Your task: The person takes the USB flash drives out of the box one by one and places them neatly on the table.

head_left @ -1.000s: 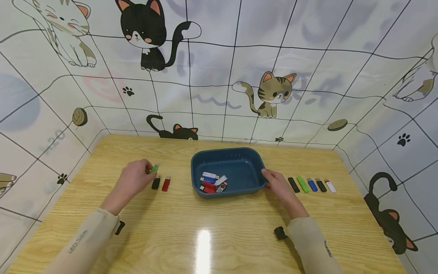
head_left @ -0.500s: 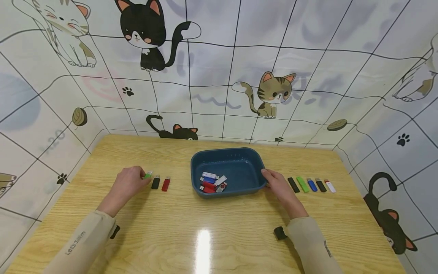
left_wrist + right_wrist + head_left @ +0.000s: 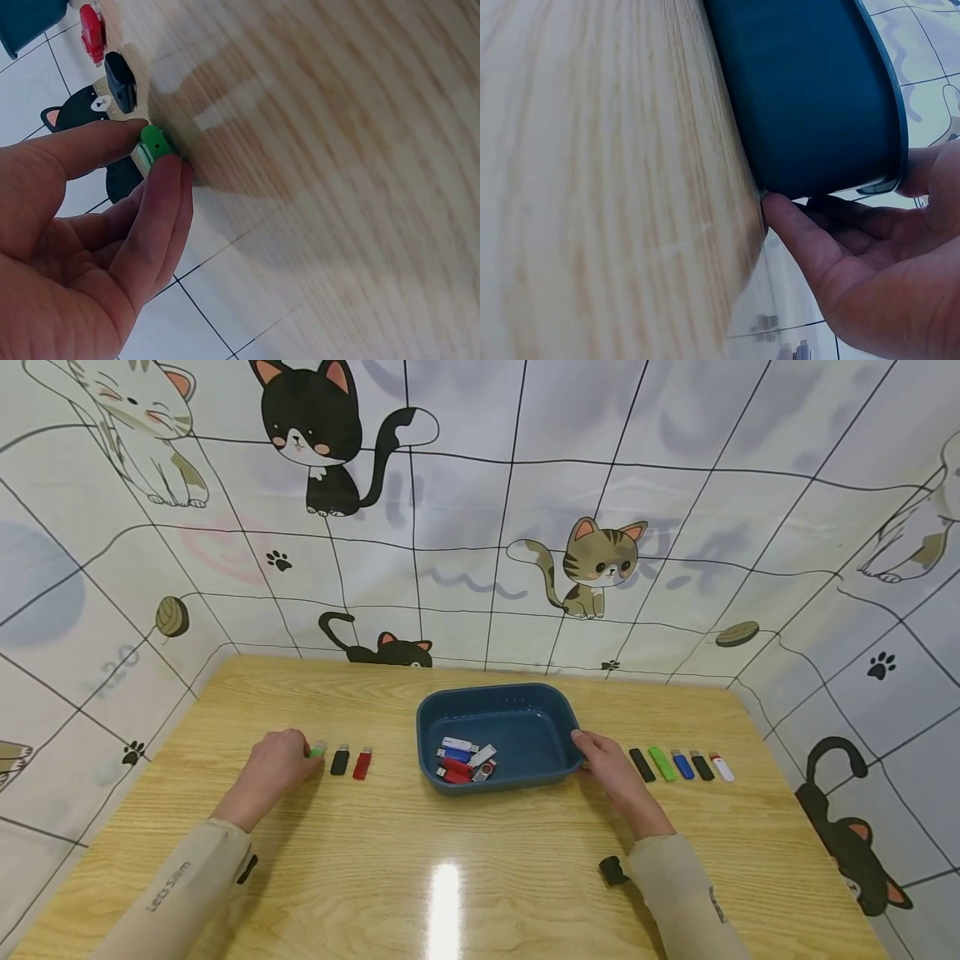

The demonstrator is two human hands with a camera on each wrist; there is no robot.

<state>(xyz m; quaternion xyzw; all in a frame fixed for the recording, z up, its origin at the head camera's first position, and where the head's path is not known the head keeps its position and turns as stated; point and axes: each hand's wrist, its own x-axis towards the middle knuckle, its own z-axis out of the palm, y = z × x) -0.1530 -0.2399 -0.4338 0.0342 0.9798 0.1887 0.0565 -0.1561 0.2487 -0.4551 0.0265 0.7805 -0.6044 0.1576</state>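
Observation:
My left hand (image 3: 279, 766) pinches a green USB stick (image 3: 156, 142) between thumb and fingertips, close over the table at the left end of a short row. Beside it lie a black USB stick (image 3: 340, 761) and a red one, side by side. A dark blue plastic tray (image 3: 540, 731) stands at the middle, with a small pile of USB sticks (image 3: 458, 755), white, blue and red, in its left part. My right hand (image 3: 611, 768) holds the tray's right end, thumb at the rim and fingers against the outer wall.
Right of the right hand, several USB sticks (image 3: 682, 765) lie in a row: black, green, blue, black and white. The wooden table (image 3: 360, 868) meets cloth walls (image 3: 465, 568) printed with cats at the back and sides.
My left hand has moved left and slightly down with the green USB stick, from over the black one to a spot left of it. The right hand and the tray stay put.

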